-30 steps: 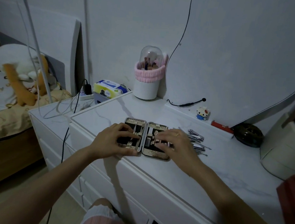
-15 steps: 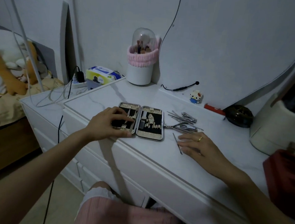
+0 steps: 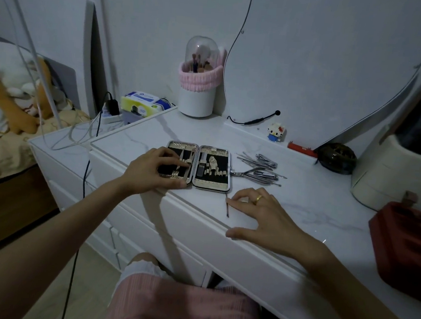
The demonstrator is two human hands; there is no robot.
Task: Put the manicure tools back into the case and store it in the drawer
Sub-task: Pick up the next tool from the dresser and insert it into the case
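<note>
Manicure tools [image 3: 259, 168] are seen in a loose metal pile on the white marbled dresser top [image 3: 300, 216], beyond the fingertips of the right hand [image 3: 263, 213] and just to the right of the open case [image 3: 198, 167]. Clippers and nippers can be made out in the pile, with several thin picks. One thin pick [image 3: 227, 208] lies apart from the rest, near the front edge of the top, and is touched by the index fingertip of the right hand. That hand is spread flat on the surface with fingers straight and thumb held out toward the body; nothing is gripped by it, and a gold ring [image 3: 258, 199] is worn on it.

The case is laid open flat, gold-edged with a dark lining, directly between the two hands. Its left half is covered and pressed by the left hand [image 3: 153, 171], whose fingers are laid across the lining while the thumb rests at the near rim. A few tools are seated in the straps of both halves.

Beyond the left hand, a wipes packet [image 3: 143, 103] in yellow and blue is set on the lower cabinet; its print is too small to be read. A brush holder [image 3: 200, 83] with a clear dome and a pink band stands farther back. Beyond the right hand, a small block cat figure [image 3: 277, 132], a red bar [image 3: 302, 149] and a dark round object [image 3: 336, 158] are lined along the wall. A dark red bag [image 3: 406, 247] sits to the right of the right hand
</note>
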